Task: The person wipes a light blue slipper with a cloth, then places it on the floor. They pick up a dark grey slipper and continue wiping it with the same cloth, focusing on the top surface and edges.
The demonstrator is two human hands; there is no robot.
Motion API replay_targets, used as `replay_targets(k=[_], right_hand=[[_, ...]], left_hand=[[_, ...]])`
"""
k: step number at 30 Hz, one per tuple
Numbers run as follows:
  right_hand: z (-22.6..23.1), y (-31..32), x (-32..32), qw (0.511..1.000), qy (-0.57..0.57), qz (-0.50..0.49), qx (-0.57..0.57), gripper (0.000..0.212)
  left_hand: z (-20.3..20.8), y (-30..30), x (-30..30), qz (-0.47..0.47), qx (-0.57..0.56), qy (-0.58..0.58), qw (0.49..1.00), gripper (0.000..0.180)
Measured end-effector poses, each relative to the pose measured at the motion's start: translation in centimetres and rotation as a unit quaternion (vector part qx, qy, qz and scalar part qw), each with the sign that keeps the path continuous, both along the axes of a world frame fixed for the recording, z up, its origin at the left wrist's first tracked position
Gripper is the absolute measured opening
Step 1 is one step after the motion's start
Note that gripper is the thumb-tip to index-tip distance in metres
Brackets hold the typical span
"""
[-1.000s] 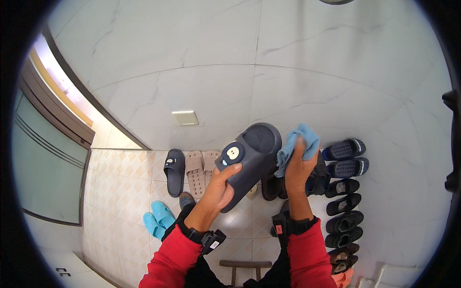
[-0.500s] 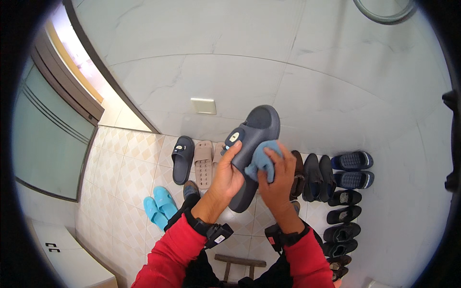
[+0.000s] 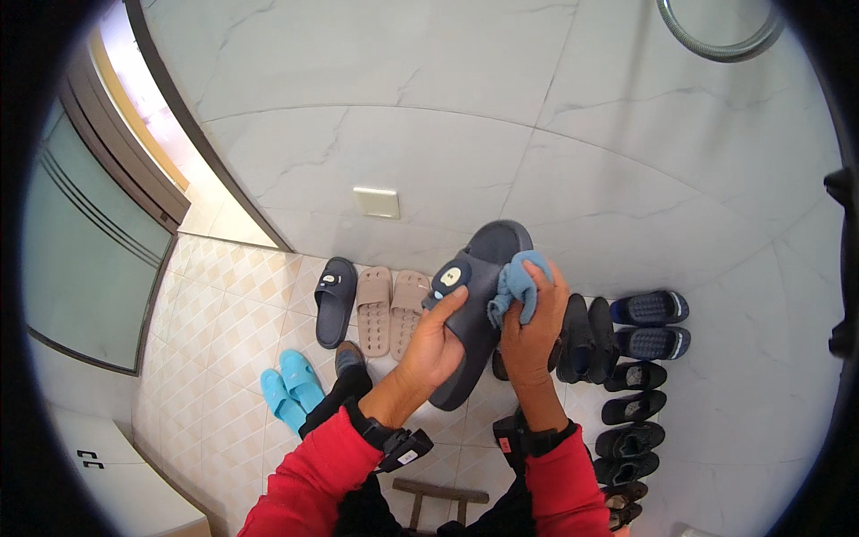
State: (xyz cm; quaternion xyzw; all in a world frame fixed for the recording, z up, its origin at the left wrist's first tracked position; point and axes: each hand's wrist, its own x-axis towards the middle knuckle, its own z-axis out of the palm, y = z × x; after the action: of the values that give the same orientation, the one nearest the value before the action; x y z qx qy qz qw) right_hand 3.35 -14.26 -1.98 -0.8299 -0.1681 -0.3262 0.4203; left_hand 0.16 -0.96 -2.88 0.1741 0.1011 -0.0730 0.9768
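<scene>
The left hand [image 3: 431, 354] grips a dark grey, rubbery-looking slide slipper [image 3: 480, 324] by its left side above the pale tiled floor [image 3: 215, 358], long axis slanting away and rightward. The right hand [image 3: 535, 340] clutches a crumpled blue cloth [image 3: 517, 288] at the slipper's right edge.

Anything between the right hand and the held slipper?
Only the blue cloth, bunched in the right hand and overlapping the right edge of the held slipper in this view. The left hand grips from the left side, out of the way.

White wall plate [image 3: 377, 203], silvery hose [image 3: 727, 52]
</scene>
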Motion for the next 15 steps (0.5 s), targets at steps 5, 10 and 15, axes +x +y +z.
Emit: replay_targets(k=[5, 10, 15], right_hand=[[0.1, -1.3, 0.4, 0.998, 0.032, -0.017, 0.043, 0.045], [-0.2, -0.1, -1.6, 0.999, 0.043, 0.02, 0.01, 0.049], [0.1, 1.4, -4.1, 0.995, 0.018, 0.095, -0.033, 0.053]], left_hand=[[-0.2, -1.0, -0.6, -0.039, 0.001, -0.001, 0.999, 0.041], [-0.2, -0.2, 0.0, 0.031, 0.017, 0.016, 0.999, 0.038], [0.2, 1.0, 0.2, 0.047, -0.004, 0.0, 0.999, 0.033]])
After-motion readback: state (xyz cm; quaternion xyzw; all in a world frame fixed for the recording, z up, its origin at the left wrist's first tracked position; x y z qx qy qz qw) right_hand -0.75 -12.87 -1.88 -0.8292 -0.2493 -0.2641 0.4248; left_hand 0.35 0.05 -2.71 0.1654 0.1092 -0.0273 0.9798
